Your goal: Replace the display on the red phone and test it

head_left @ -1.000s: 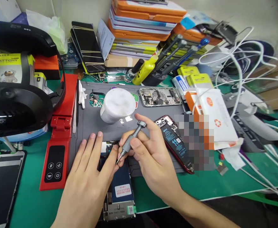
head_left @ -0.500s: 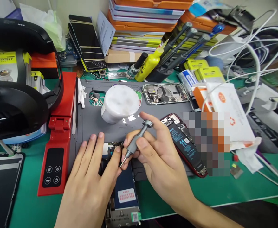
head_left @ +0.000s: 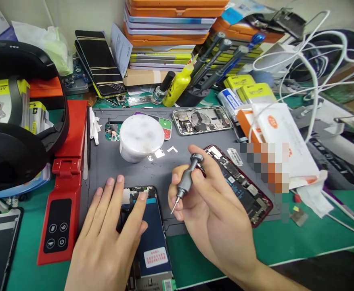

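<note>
Grasping slim grey metal screwdriver [head_left: 185, 182] tilted point-down in right hand [head_left: 217, 206]; resting left hand [head_left: 110, 236], flat and unclenched, across opened dark-framed phone [head_left: 156, 218].

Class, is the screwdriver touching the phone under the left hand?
No, the screwdriver in the right hand points down over the mat, apart from the phone.

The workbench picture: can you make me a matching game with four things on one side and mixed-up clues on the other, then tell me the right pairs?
Things
1. screwdriver
2. left hand
3. tub
4. squeeze bottle

Clues
A. yellow
B. laid flat over an open phone
C. held in the right hand
D. white, on the grey mat

Right pairs: 1-C, 2-B, 3-D, 4-A
</note>
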`<state>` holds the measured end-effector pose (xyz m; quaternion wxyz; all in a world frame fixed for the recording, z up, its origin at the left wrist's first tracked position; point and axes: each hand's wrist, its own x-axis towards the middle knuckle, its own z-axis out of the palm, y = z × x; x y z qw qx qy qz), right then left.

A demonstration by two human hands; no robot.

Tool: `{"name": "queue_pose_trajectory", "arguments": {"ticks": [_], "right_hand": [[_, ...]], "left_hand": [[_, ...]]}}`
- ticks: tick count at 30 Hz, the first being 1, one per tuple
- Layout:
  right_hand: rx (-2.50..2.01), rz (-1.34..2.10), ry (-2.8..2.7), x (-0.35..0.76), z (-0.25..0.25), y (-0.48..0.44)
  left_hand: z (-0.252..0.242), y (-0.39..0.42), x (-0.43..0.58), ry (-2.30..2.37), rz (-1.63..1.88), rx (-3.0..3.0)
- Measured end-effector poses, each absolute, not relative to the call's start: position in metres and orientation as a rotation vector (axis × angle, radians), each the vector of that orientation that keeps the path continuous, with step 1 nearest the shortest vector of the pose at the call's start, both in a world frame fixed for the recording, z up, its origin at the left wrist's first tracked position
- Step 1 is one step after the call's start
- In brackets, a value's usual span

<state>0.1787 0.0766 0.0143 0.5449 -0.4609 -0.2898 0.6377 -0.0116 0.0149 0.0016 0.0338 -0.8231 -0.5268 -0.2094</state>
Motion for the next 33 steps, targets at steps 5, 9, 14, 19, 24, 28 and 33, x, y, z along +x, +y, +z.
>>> {"name": "queue_pose_trajectory", "arguments": {"ticks": [5, 9, 14, 19, 24, 28, 33], "right_hand": [[-1.035, 1.526, -0.743, 0.177, 0.012, 0.077], [-1.011, 1.513, -0.890, 0.168, 0.011, 0.072], [-0.987, 1.506, -0.961, 0.161, 0.011, 0.067], [-1.011, 1.521, -0.981, 0.162, 0.012, 0.068], [-1.003, 1.517, -0.980, 0.162, 0.012, 0.068], [-1.008, 1.531, -0.966, 0.163, 0.012, 0.067], [-1.043, 1.520, -0.972, 0.165, 0.011, 0.068]], "left_hand": [[0.002, 0.015, -0.012, -1.614, -0.632, -2.530], [0.003, 0.015, -0.010, -1.616, -0.600, -2.513], [0.004, 0.015, -0.010, -1.639, -0.602, -2.508], [0.004, 0.014, -0.009, -1.651, -0.612, -2.503], [0.005, 0.014, -0.008, -1.648, -0.616, -2.503], [0.006, 0.015, -0.009, -1.650, -0.634, -2.505], [0.007, 0.015, -0.010, -1.629, -0.603, -2.513]]}}
